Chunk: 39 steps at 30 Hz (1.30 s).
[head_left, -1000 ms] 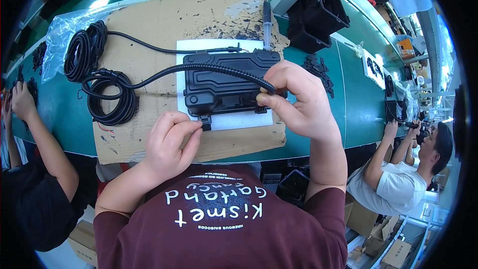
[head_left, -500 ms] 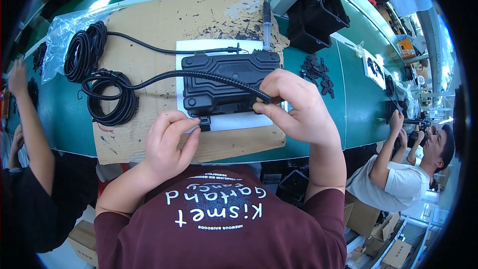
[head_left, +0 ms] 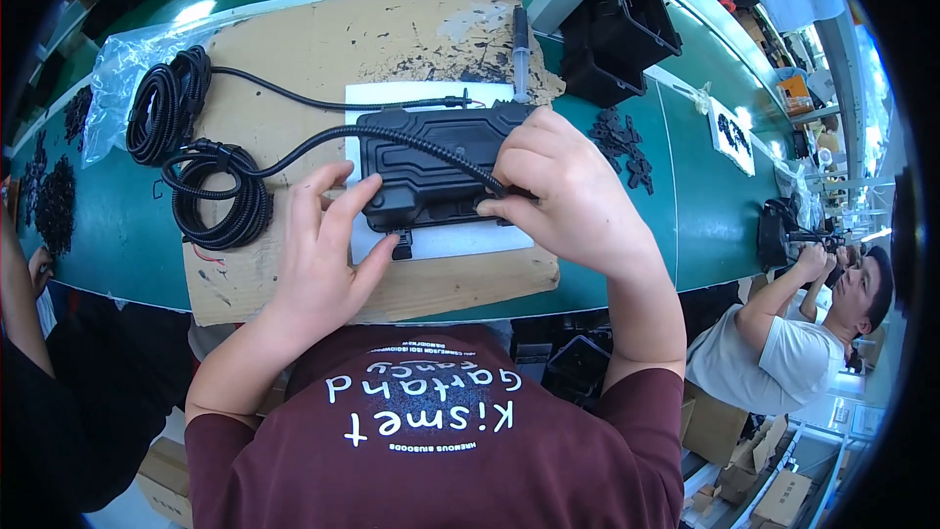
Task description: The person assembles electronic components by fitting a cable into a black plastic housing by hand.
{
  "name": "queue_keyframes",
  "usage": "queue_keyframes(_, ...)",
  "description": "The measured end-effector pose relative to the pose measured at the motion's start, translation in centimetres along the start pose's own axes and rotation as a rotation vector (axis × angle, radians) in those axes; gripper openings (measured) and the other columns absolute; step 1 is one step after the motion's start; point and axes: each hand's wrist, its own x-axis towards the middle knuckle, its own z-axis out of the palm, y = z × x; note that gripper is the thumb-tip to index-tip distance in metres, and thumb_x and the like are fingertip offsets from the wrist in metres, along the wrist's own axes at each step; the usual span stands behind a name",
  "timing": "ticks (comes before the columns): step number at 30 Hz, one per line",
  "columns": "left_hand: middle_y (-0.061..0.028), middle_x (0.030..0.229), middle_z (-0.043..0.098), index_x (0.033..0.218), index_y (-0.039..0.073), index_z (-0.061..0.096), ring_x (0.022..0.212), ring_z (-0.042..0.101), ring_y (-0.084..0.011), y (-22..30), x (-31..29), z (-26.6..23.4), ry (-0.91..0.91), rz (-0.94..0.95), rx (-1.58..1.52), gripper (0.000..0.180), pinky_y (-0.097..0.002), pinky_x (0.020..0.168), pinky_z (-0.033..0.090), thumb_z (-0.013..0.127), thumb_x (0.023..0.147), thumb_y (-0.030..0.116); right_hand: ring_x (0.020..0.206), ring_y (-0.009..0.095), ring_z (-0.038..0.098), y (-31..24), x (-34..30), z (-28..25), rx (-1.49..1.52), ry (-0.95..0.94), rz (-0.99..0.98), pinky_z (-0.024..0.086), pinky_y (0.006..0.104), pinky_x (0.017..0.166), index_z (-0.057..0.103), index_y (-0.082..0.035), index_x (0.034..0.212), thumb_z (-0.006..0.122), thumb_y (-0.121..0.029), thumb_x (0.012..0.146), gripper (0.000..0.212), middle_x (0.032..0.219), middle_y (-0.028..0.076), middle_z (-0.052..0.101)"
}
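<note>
Black case (head_left: 406,174): lies mid-bench before you, hard and matte, with stepped ridges moulded into its lid and rounded corners; its right end is hidden under your hand.
Ribbed cable (head_left: 313,142): corrugated and flexible, it arches from the left across the lid.
Right hand (head_left: 563,186): closed, you pinch the cable's end between thumb and fingers; half a second ago this hand sat nearer you, and now it reaches farther over the case.
Left hand (head_left: 323,255): open now, fingers spread by the case's near left corner, thumb beside the latch; earlier you had it pinching there.
Latch (head_left: 402,246): small, black, angular, at the case's near edge.
White sheet (head_left: 470,243): flat and smooth, under the case.
Cardboard (head_left: 470,286): tan, torn at its far right edge, stained dark.
Coils: near one (head_left: 223,225) and far one (head_left: 147,132), both glossy loops on the left.
Syringe (head_left: 521,64): slim, translucent, dark at its far end, beyond the case.
Small black parts (head_left: 622,147): a jumbled heap on the green bench (head_left: 641,235), right.
</note>
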Motion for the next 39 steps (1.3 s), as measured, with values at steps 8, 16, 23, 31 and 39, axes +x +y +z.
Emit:
queue_keyframes(8, -0.023, 0.137, 0.038, 0.131, 0.006, 0.049, 0.119, 0.047, -0.0378, 0.4, 0.8, 0.6, 0.024, -0.049, -0.112, 0.065, -0.0413, 0.094, 0.044, 0.078, 0.074, 0.011, 0.08, 0.028, 0.053, -0.3, 0.3, 0.2, -0.088, -0.058, -0.064, 0.045, 0.0379, 0.072, 0.058, -0.004, 0.073, 0.077, -0.011, 0.061, 0.024, 0.077, 0.008, 0.056)
queue_keyframes(16, -0.0206, 0.134, 0.046, 0.125, 0.004, 0.054, 0.118, 0.049, -0.0387, -0.7, 1.0, 0.8, -0.001, 0.014, -0.011, 0.059, -0.0438, 0.096, 0.043, 0.078, 0.072, 0.009, 0.078, 0.026, 0.053, -0.2, 0.8, 0.3, -0.124, -0.12, -0.107, 0.042, 0.0374, 0.069, 0.058, -0.005, 0.072, 0.077, -0.013, 0.062, 0.023, 0.072, 0.006, 0.054)
queue_keyframes(23, -0.021, 0.133, 0.047, 0.121, 0.003, 0.055, 0.111, 0.051, -0.0389, -0.7, 1.1, 0.8, -0.01, 0.035, 0.001, 0.057, -0.0435, 0.092, 0.045, 0.078, 0.07, 0.008, 0.078, 0.024, 0.053, -0.2, 0.7, 0.5, -0.158, -0.134, -0.138, 0.041, 0.0364, 0.068, 0.057, -0.006, 0.072, 0.074, -0.008, 0.059, 0.021, 0.075, 0.005, 0.054)
queue_keyframes(31, -0.0115, 0.133, 0.05, 0.101, 0.015, 0.068, 0.122, 0.043, -0.0306, 0.7, 0.8, 1.8, 0.121, 0.344, 0.298, 0.026, -0.0437, 0.099, 0.035, 0.065, 0.075, 0.017, 0.078, 0.026, 0.053, 1.0, 0.8, 0.4, -0.066, -0.111, -0.172, 0.041, 0.0374, 0.068, 0.056, -0.006, 0.072, 0.076, -0.01, 0.062, 0.023, 0.076, 0.006, 0.053)
queue_keyframes(39, -0.008, 0.136, 0.049, 0.096, 0.014, 0.068, 0.128, 0.039, -0.0276, 1.5, 1.9, 3.1, -0.005, 0.24, 0.276, 0.021, -0.0444, 0.101, 0.03, 0.061, 0.077, 0.017, 0.072, 0.028, 0.053, 2.1, 1.2, 0.4, 0.121, -0.094, -0.096, 0.043, 0.038, 0.063, 0.056, -0.003, 0.07, 0.079, -0.015, 0.066, 0.026, 0.071, 0.008, 0.053)
